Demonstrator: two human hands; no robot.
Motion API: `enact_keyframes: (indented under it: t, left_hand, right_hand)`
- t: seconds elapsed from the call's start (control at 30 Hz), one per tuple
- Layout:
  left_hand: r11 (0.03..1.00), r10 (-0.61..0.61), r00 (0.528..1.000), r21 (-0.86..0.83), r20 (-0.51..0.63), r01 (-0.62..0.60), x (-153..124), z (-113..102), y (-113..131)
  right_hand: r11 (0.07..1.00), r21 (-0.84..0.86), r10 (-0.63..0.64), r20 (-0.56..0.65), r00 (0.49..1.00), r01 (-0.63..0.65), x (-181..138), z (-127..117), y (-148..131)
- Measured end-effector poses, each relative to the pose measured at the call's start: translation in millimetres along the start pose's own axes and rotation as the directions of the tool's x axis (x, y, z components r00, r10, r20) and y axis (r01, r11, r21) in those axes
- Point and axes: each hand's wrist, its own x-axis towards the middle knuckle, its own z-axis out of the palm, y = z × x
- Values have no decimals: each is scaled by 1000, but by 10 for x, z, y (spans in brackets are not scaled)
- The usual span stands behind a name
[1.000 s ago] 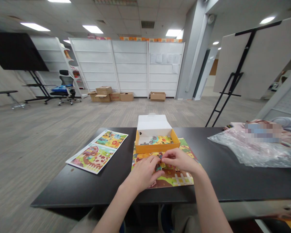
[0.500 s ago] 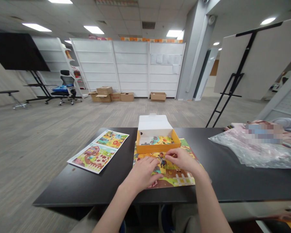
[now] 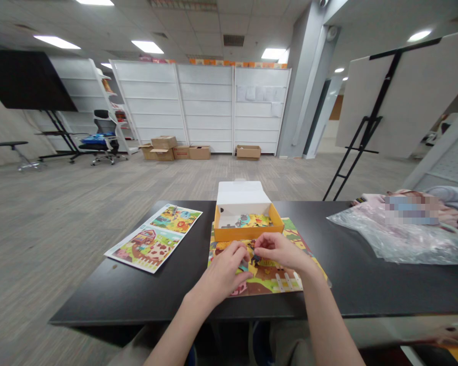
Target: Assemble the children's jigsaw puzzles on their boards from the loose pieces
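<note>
A colourful jigsaw board point(image 3: 278, 279) lies on the black table point(image 3: 168, 295) in front of me. Both my hands rest over its middle. My left hand point(image 3: 225, 272) has its fingers curled and pinches a small puzzle piece point(image 3: 245, 265) at its fingertips. My right hand point(image 3: 277, 251) is closed in a pinch on the same small piece cluster point(image 3: 256, 258), fingertips meeting the left hand's. Just behind the hands stands an open orange box point(image 3: 248, 233) with loose puzzle pieces point(image 3: 252, 220) inside and its white lid flipped back.
A printed picture sheet point(image 3: 154, 236) lies on the table to the left. A crinkled clear plastic bag point(image 3: 408, 236) sits at the right, with another person's sleeve point(image 3: 452, 195) beyond it. An easel point(image 3: 366, 127) stands behind the table; cardboard boxes point(image 3: 175, 148) line the far wall.
My hands parted slightly half a second ago, the left pressing flat on the board; now the fingertips have come together again over the board's middle.
</note>
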Motion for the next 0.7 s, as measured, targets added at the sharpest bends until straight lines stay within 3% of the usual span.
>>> enact_keyframes:
  t: [0.17,0.3,0.5,0.7]
  left_hand:
    - [1000,-21,999,-16,-47,20,-34,30,-24]
    - [1000,-27,998,-8,-50,26,-50,25,-39]
    - [995,-79,994,60,-75,83,-47,25,-36]
    - [982,-78,997,175,28,72,-23,-19,71]
  right_hand:
    - [996,82,25,113,993,-35,-62,4,-74]
    - [990,131,-72,217,974,44,-103,20,-118]
    - [983,114,-139,-65,988,146,-49,-8,-107]
    - [968,201,-68,-369,927,151,37,-1,-141]
